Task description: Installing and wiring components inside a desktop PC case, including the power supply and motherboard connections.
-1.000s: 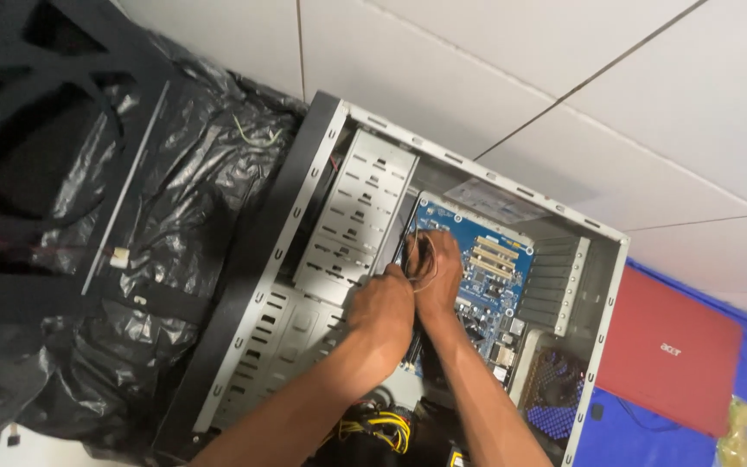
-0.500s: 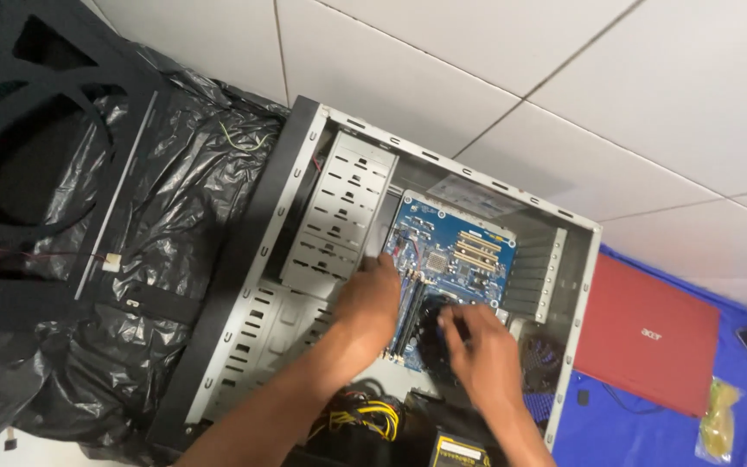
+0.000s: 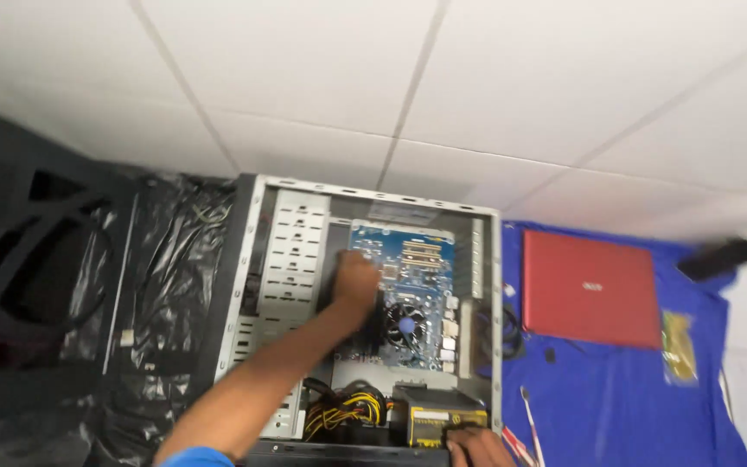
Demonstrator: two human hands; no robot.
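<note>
Right now the left hand (image 3: 354, 281) reaches deep into the open case (image 3: 252, 259), resting on the left edge of the blue board (image 3: 417, 259), just above and left of the fan (image 3: 405, 326) that sits on the board. Its fingers curl down onto the board's edge, but the frame is blurred, so I cannot tell whether they pinch a cable, a connector or nothing at all. The right hand (image 3: 477, 448) sits at the bottom corner of the case, below the fan, fingertips touching the power supply (image 3: 438, 415) with its yellow label; whether it grips or only steadies is cut off by the frame edge. A bundle of yellow and black cables (image 3: 339, 411) lies beside the power supply, below the board.

Doing this well looks like a matter of keeping the case braced with the right hand while the left works by feel near the board's edge: press on plastic connector bodies and not on bare pins, and keep the forearm clear of the fan. Sharp folded metal of the drive cage (image 3: 291, 251), left of the board, is the likeliest snag for the wrist
</note>
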